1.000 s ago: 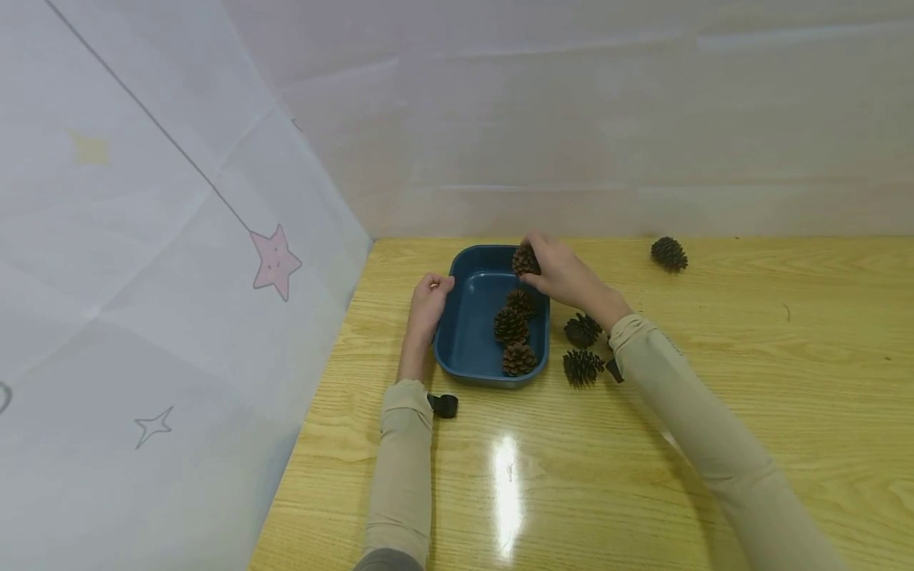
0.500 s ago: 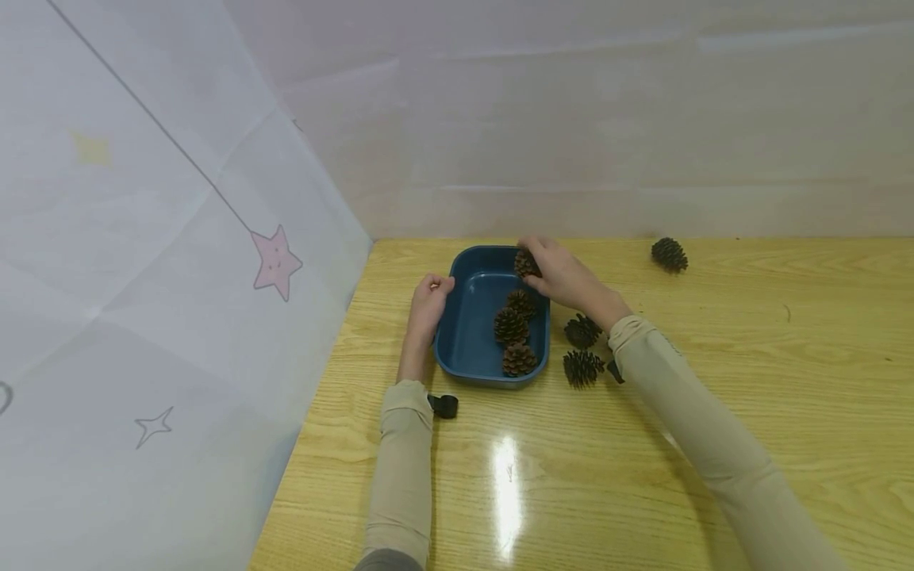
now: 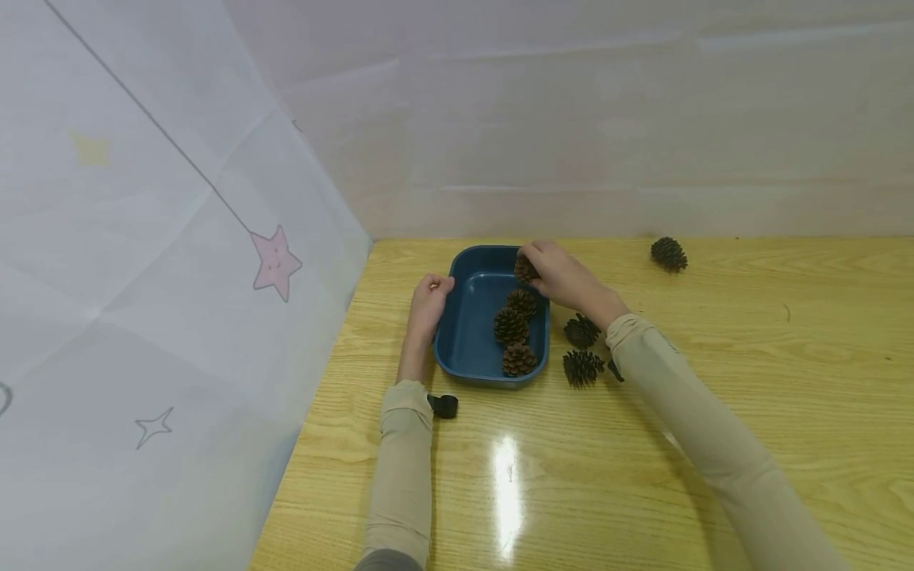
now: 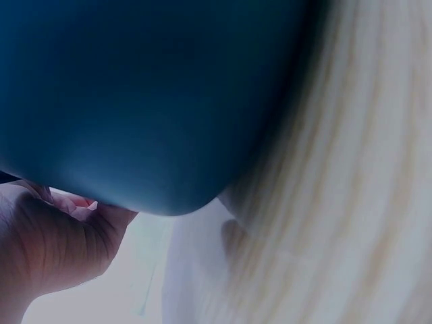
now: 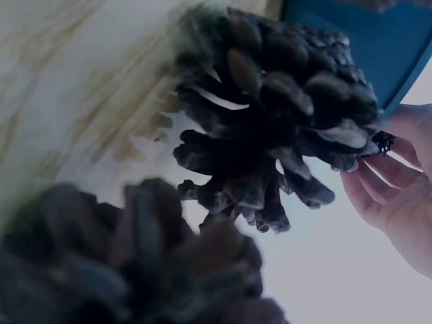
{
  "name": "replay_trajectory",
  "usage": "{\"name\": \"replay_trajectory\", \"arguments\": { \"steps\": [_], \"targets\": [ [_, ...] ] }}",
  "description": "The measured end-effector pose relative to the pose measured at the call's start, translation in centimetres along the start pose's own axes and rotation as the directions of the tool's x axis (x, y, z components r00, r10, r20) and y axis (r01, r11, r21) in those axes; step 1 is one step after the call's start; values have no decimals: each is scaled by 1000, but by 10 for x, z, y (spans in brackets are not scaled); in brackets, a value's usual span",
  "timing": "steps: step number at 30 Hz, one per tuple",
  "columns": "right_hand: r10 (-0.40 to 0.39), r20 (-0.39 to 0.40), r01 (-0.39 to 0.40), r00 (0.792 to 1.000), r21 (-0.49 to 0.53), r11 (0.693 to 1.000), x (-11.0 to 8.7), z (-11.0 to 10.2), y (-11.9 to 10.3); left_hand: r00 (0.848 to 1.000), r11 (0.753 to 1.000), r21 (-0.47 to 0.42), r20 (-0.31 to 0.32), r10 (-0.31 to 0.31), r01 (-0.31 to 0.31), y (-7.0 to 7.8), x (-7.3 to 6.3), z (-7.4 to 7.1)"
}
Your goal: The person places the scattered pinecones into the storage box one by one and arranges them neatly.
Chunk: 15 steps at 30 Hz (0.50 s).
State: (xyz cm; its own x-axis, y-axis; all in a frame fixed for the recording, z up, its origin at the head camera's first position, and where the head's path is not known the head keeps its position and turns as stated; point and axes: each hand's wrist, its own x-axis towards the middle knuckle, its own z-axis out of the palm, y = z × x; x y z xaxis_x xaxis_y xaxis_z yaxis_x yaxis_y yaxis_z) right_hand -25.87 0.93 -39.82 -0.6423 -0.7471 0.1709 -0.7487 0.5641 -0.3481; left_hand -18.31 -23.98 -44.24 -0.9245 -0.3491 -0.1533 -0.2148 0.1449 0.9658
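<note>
A deep blue rectangular tray (image 3: 464,349) stands on the table. My left hand (image 3: 431,300) grips its left rim, fingers curled and thumb at the edge; the tray's dark side (image 4: 148,121) fills much of the left wrist view. At the far right corner of the tray, my right hand (image 3: 564,277) holds a brown pine cone (image 3: 526,267), partly covered by the fingers. Three more pine cones (image 3: 510,325) sit in a row along the tray's right side. In the right wrist view, my right hand (image 5: 398,182) shows behind large pine cones.
Right of the tray, two pine cones lie on the wooden table, one dark cone (image 3: 581,331) behind another cone (image 3: 582,369). A further pine cone (image 3: 669,254) lies near the back edge. A pale wall sheet (image 3: 528,143) rises behind the table.
My right hand, with the pine cone in its fingers, has shifted very slightly toward the near side over the tray's corner. The left hand and the tray have stayed put.
</note>
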Motion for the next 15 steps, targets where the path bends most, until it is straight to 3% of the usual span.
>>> {"name": "replay_trajectory", "arguments": {
  "steps": [6, 15],
  "targets": [
    [2, 20, -2, 1000, -41, 999, -1, 1, 0, 1000, 1000, 15, 5, -4, 4, 1, -1, 0],
    [41, 29, -41, 999, 2, 999, -2, -1, 0, 1000, 1000, 18, 6, -3, 2, -1, 2, -1]
  ]
}}
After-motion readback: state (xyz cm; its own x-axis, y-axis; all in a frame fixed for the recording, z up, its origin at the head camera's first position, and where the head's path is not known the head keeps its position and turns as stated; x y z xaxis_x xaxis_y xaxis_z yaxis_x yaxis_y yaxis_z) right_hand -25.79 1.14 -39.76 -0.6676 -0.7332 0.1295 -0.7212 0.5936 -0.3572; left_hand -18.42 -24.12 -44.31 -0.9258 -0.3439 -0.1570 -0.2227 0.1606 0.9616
